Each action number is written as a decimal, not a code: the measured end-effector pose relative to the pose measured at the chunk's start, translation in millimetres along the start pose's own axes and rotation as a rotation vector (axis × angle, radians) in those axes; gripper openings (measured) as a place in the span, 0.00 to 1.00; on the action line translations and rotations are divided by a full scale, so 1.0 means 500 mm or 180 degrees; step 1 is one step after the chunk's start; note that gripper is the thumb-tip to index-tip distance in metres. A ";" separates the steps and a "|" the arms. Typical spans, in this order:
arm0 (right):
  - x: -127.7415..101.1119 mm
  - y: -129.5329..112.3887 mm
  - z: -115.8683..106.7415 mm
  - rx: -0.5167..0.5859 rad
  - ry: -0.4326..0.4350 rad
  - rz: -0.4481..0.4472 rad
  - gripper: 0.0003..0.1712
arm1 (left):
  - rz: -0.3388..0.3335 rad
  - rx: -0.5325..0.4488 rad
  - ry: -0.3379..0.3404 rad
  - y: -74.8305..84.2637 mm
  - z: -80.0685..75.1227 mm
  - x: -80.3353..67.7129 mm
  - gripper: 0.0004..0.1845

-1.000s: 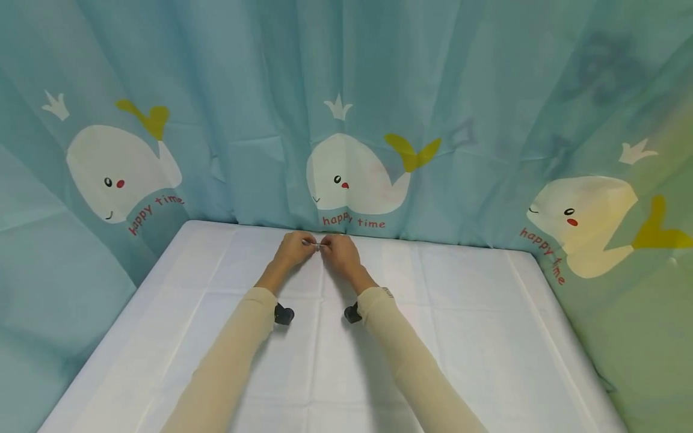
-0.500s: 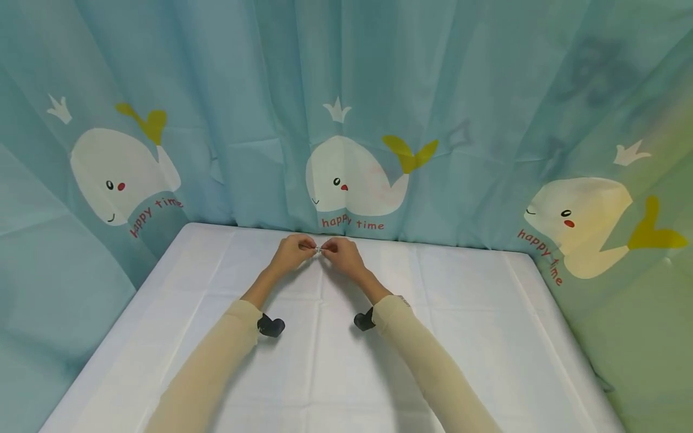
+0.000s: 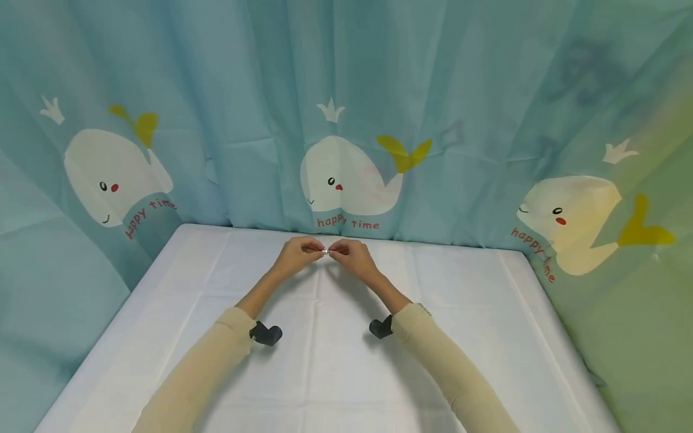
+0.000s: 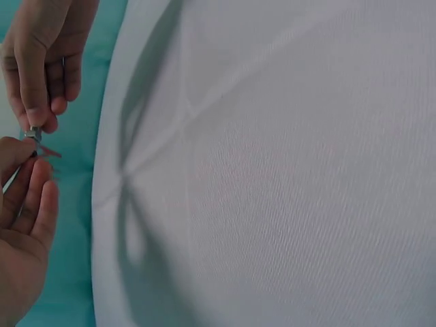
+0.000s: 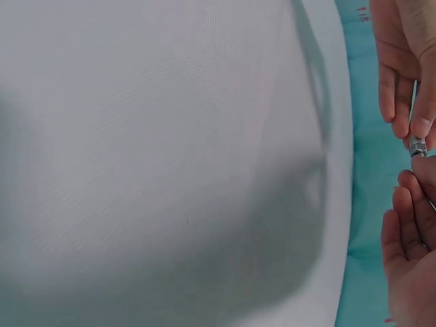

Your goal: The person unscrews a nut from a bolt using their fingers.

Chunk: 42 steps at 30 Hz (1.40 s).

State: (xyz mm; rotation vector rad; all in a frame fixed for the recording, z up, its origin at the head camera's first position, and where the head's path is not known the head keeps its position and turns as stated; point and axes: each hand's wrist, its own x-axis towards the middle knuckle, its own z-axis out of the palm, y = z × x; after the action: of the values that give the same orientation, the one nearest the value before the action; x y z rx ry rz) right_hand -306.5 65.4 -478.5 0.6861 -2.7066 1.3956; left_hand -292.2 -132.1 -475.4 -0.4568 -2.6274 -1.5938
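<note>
Between my fingertips is a small silver metal fitting (image 3: 325, 251) with a hex nut-like part (image 5: 417, 146). My left hand (image 3: 296, 255) pinches it from the left side with thumb and fingers. From the opposite side, my right hand (image 3: 355, 260) pinches it too. Both hands are above the white cloth, near its far edge, and their shadows fall on it. In the left wrist view a dark bit shows below the hex part (image 4: 33, 133), by the left fingertips. The fingers hide much of the fitting.
A white cloth (image 3: 335, 361) with fold creases covers the table. Blue-green curtain (image 3: 243, 90) with whale prints rises behind and along both sides. Black wrist-worn devices (image 3: 266, 334) stick out below both cream sleeves (image 3: 189, 367).
Both hands have come slightly back from the curtain and a little right, fitting still pinched between them. The forearms have spread apart, and more of the fitting's middle shows between the fingertips.
</note>
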 end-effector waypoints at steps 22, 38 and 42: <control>-0.112 -0.007 -0.093 0.0456 0.0088 -0.0138 0.07 | 0.0367 -0.0258 -0.0194 0.101 0.063 -0.044 0.04; -0.195 -0.020 -0.159 0.0644 0.0105 -0.0136 0.08 | 0.0634 -0.0693 -0.0217 0.160 0.123 -0.071 0.07; -0.208 -0.024 -0.174 0.0678 0.0103 -0.0035 0.09 | 0.0646 -0.0760 -0.0189 0.175 0.138 -0.076 0.05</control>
State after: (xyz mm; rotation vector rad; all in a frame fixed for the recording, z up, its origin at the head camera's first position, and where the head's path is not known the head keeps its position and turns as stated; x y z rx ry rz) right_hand -223.3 165.9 -439.5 0.6805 -2.5496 1.6934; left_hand -224.2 -43.3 -439.6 -0.7655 -2.3466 -1.8563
